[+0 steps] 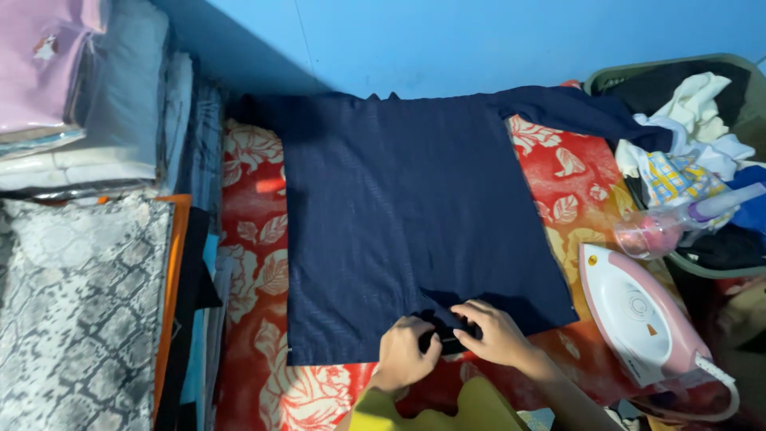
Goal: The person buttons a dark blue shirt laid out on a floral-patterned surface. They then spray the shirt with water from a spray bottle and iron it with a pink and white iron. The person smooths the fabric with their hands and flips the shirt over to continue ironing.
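Note:
A dark navy garment [399,207] lies spread flat on a red cloth with a cream leaf pattern [255,263]. One sleeve stretches to the upper right. Both hands sit at the garment's near hem. My left hand [405,353] and my right hand [492,331] pinch a small fold of the navy fabric between them, fingers bent around it. Yellow sleeves show at the bottom edge.
A pink and white iron [642,315] lies on its side to the right, its cord looping off. A pink spray bottle [678,223] rests on a basket [686,73] of mixed clothes. Folded fabric stacks [80,239] fill the left. A blue wall [479,40] stands behind.

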